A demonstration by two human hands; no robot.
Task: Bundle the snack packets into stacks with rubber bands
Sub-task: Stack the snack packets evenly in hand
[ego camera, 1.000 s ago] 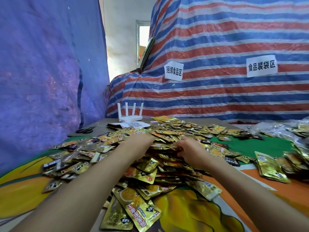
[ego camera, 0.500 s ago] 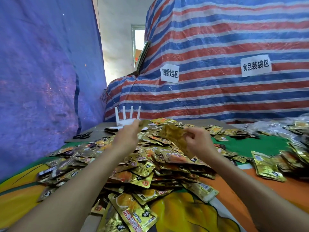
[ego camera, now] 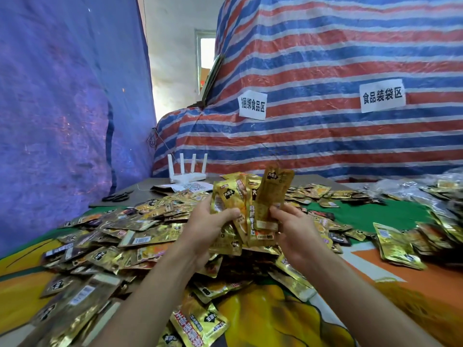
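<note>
Vs. 1 s ago, when both hands were sunk in the heap, and 0.5 s ago, when they were raised but apart w/ a packet or so each, the hands have now come together above the heap and the catch has grown to a small fan. The held packets (ego camera: 246, 209) stand roughly upright, gold fronts toward us, overlapping edge on edge. The tallest, a brownish one, leans right at the top.

Grip, left hand (ego camera: 209, 227): clamped on the fan's left side. The thumb lies across the front of the nearest packet, w/ the fingers curled round behind. Grip, right hand (ego camera: 292, 230): closed on the fan's right lower edge, fingertips pressing the brownish packet from the front. We can't see where its thumb sits. The two hands are close, only the packets between them.

Under them the loose packet heap (ego camera: 140, 234) covers the surface (ego camera: 421, 291), which has an orange, yellow & green printed cover. A second, smaller heap (ego camera: 398, 244) lies well apart at the right.

Far side of the surface: white router (ego camera: 186, 175) w/ four antennas up, a printed sheet (ego camera: 194, 187) just in front of it, black scissors (ego camera: 116, 197) to the left. Behind, a striped tarp (ego camera: 325, 58) carries two paper signs (ego camera: 252, 105), and a blue tarp (ego camera: 62, 96) hangs at left.
</note>
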